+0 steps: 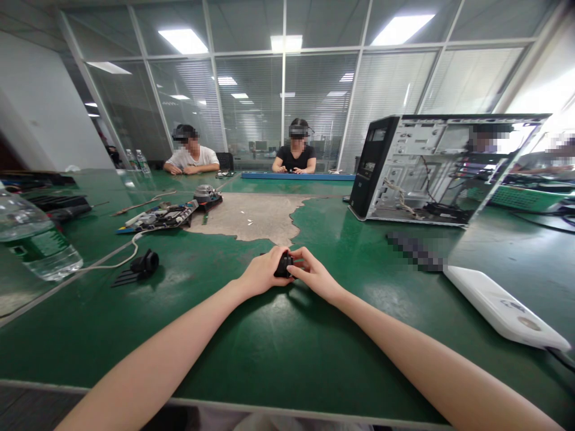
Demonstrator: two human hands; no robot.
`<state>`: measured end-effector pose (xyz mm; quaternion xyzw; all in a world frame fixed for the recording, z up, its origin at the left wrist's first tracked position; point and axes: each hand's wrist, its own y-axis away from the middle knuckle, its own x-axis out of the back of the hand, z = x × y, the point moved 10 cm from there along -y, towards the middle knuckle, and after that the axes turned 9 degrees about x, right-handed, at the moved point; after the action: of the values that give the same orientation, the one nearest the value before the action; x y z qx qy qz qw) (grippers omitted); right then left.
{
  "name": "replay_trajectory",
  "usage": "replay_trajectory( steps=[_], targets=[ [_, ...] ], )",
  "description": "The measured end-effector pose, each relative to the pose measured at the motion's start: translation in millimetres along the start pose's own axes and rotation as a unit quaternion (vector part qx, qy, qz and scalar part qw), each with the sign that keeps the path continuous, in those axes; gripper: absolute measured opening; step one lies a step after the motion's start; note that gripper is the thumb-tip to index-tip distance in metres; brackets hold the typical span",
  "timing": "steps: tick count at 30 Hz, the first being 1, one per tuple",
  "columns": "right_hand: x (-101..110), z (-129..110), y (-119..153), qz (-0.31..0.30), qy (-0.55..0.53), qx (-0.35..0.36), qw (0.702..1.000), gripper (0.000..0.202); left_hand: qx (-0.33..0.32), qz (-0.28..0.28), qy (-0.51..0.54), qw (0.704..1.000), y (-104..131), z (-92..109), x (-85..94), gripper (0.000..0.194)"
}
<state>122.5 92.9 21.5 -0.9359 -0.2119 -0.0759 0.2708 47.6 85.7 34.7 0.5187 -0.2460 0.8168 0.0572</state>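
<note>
Near the middle of the green table [242, 347], my left hand [265, 270] wraps round a small black object [283, 265]. From the right side, the fingertips and thumb of my right hand [313, 273] press on the same object. Part of it is hidden by the fingers, and its exact kind cannot be made out. A black part with a round end and flat fins [138, 267] lies on the table to the left of my hands.
An open computer case [420, 173] stands at the right, before a green basket [525, 197]. A white device [505, 305] lies front right. Circuit boards [159, 216] and a water bottle [38, 239] are at the left. Two people sit across the table; others are partly visible at right.
</note>
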Motion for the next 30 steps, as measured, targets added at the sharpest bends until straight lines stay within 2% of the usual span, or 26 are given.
replay_trajectory(
  steps=[5, 15, 21, 25, 30],
  targets=[
    [0, 1, 0, 0.007, -0.002, -0.001, 1.0, 0.018, -0.001, 0.001, -0.001, 1.0, 0, 0, 0.5, 0.062],
    [5, 16, 0, 0.023, 0.02, -0.025, 0.999, 0.027, 0.01, -0.005, 0.012, 1.0, 0, 0, 0.9, 0.06],
    [-2, 4, 0, -0.007, 0.006, -0.002, 1.0, 0.023, 0.0, -0.001, -0.001, 1.0, 0, -1, 0.1, 0.061],
    [-1, -2, 0, 0.003, 0.002, 0.008, 1.0, 0.019, -0.002, 0.004, -0.004, 1.0, 0, -1, 0.0, 0.061],
    [1, 3, 0, 0.011, 0.016, 0.007, 1.0, 0.018, -0.003, 0.005, -0.002, 1.0, 0, 0, 1.0, 0.062]
  ],
)
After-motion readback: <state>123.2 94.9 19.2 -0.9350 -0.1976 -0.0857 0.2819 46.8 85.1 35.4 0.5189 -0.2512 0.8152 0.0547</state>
